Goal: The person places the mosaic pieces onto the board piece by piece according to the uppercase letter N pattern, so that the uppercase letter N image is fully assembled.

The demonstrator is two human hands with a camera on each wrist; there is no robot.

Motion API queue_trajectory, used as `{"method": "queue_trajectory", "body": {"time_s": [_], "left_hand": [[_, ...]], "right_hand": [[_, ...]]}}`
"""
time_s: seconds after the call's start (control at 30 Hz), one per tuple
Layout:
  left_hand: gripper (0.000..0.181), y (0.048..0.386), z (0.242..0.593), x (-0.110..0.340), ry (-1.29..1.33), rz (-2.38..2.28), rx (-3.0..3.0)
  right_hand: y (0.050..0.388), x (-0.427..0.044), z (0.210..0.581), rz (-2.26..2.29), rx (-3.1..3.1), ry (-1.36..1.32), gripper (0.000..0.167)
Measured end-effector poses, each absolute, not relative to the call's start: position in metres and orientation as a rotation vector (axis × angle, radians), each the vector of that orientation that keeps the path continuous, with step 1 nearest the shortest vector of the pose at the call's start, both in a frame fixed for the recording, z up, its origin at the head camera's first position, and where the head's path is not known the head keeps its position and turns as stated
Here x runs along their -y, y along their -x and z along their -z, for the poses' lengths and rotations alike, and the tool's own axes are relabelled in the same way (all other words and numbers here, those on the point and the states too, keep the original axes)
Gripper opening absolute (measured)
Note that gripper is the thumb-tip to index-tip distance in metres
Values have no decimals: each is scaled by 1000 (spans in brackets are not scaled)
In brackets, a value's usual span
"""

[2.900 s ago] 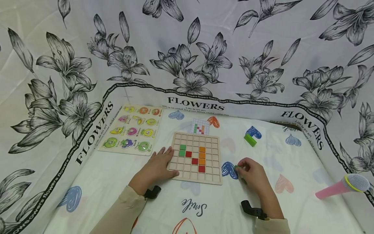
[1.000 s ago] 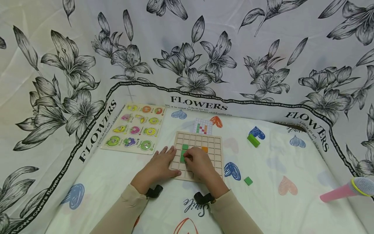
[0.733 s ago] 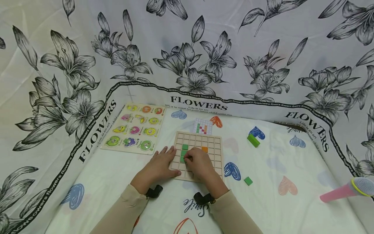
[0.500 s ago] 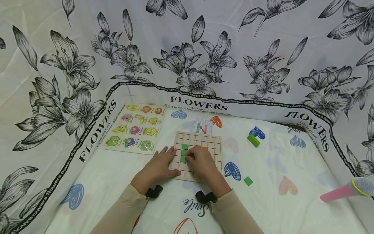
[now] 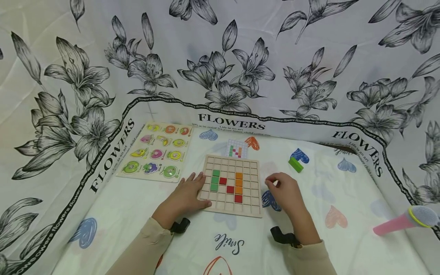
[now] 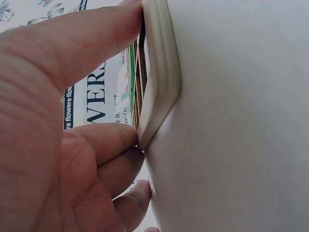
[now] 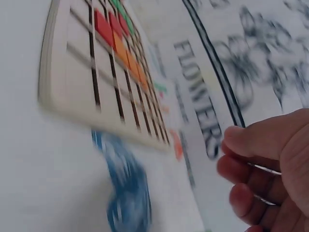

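Observation:
A wooden grid board (image 5: 251, 204) lies flat, holding a column of green tiles (image 5: 214, 180), a diagonal of red tiles (image 5: 230, 189) and a column of orange tiles (image 5: 238, 183). My left hand (image 5: 185, 196) rests at the board's left side, fingers spread, with the thumb on its near left corner; the left wrist view shows fingertips touching the edge. To the right of the board, above the cloth, is my right hand (image 5: 285, 193). Its fingers are loosely curled, and in the right wrist view nothing shows between them. The loose green tile seen earlier is hidden from view.
Behind the board lies a small pattern card (image 5: 236, 148). A fruit puzzle board (image 5: 161, 148) is at the back left. Green blocks (image 5: 295, 164) sit at the back right. A pink toy microphone (image 5: 395, 225) is at the far right on the printed cloth (image 5: 192, 244).
My right hand has left the board and moved right, leaving a third green tile in the left column. My left hand has stayed at the board's edge.

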State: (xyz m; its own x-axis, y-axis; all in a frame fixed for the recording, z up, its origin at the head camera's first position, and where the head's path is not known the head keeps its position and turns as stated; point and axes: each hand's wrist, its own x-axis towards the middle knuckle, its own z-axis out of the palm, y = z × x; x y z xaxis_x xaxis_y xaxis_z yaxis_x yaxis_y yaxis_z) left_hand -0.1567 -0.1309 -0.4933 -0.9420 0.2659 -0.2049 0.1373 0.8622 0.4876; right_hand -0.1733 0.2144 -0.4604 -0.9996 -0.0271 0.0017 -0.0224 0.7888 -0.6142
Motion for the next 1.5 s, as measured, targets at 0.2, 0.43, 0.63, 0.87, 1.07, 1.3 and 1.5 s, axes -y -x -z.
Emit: {"method": "queue_trajectory", "body": {"time_s": [0.2, 0.43, 0.63, 0.87, 1.07, 1.3, 1.5], "left_hand": [[101, 157, 496, 132, -307, -692, -2768], [107, 159, 497, 135, -299, -708, -2759], [113, 162, 498, 142, -352, -720, -2721], [114, 164, 498, 149, -366, -684, -2690], [113, 164, 491, 149, -375, -687, -2680], [113, 164, 491, 149, -354, -683, -2677], [112, 164, 494, 150, -380, -691, -2679]], "right_hand": [[147, -274, 469, 830, -2830, -110, 38], [128, -295, 482, 789, -2752, -166, 34], [125, -291, 484, 838, -2778, -168, 25], [126, -285, 487, 897, -2808, -193, 22], [135, -255, 483, 969, -2901, -127, 12], [153, -156, 472, 1154, -2841, 237, 9], [167, -91, 479, 1072, -2804, 468, 7]]}}
